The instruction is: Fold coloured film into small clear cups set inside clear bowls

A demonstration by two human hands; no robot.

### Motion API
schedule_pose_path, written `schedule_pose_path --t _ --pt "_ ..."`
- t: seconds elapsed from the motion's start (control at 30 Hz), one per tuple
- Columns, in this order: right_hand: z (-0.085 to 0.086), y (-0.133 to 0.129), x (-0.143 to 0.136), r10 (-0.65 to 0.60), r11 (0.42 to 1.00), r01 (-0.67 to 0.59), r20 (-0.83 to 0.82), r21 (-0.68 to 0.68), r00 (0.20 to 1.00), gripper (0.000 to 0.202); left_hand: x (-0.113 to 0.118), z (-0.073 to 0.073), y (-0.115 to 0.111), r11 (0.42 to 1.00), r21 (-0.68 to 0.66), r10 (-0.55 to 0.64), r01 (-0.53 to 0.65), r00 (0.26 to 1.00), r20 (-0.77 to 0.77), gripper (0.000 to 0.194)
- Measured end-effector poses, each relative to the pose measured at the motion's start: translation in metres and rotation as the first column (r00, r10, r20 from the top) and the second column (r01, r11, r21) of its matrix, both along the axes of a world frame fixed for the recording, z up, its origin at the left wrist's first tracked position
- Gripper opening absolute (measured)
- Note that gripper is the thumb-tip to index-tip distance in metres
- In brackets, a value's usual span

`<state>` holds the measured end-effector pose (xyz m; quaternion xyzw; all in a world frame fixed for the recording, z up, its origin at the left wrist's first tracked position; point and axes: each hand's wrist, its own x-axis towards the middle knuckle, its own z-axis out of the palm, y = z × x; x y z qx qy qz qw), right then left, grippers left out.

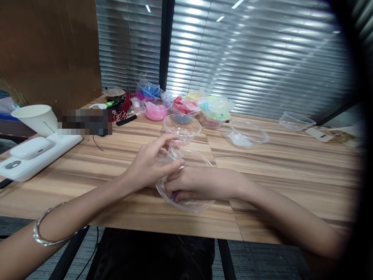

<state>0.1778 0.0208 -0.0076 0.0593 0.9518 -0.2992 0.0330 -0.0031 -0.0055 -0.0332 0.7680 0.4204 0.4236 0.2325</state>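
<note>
A clear round plastic bowl [201, 206] stands on the table in front of me. My left hand [153, 159] is at its far left side, thumb and fingers curled around what looks like a small clear plastic bag [175, 153]. Inside the bowl, my right hand [192, 184] reaches down with its fingers bent together. Something small and purple [175, 195] shows by those fingertips, too hidden to name. Just beyond the hands sits a second clear bowl [182, 134] with a little pink at its bottom.
Several tubs stand at the back, including one with pink contents [155, 111] and one with red bags [185, 105]. A clear lid [259, 134] and a clear tub [295, 121] lie to the right. A paper cup [36, 118] and white power strip [46, 155] occupy the left.
</note>
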Motion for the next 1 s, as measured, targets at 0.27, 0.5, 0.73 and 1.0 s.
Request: schedule_pose_path --t 0.27,0.5,0.73,1.0 --pt "0.028 0.001 0.012 -0.141 0.988 0.140 0.007 0.067 0.990 0.018 -0.001 0.000 0.003 1.000 -0.021 -0.011 0.013 0.998 0.060 0.045" --pt "0.045 0.009 0.028 -0.308 0.917 0.346 -0.201 0.198 0.930 0.015 -0.003 -0.003 0.003 0.998 -0.035 -0.053 0.059 0.985 0.166 0.047" --pt "0.050 0.012 0.029 -0.468 0.789 0.613 -0.614 0.033 0.635 0.005 -0.002 0.001 0.001 0.984 -0.039 -0.162 0.173 0.966 0.201 0.065" --pt "0.047 0.003 0.024 -0.351 0.880 0.449 -0.423 0.158 0.836 0.013 0.000 0.002 -0.001 0.966 -0.106 -0.205 0.235 0.950 0.234 0.073"
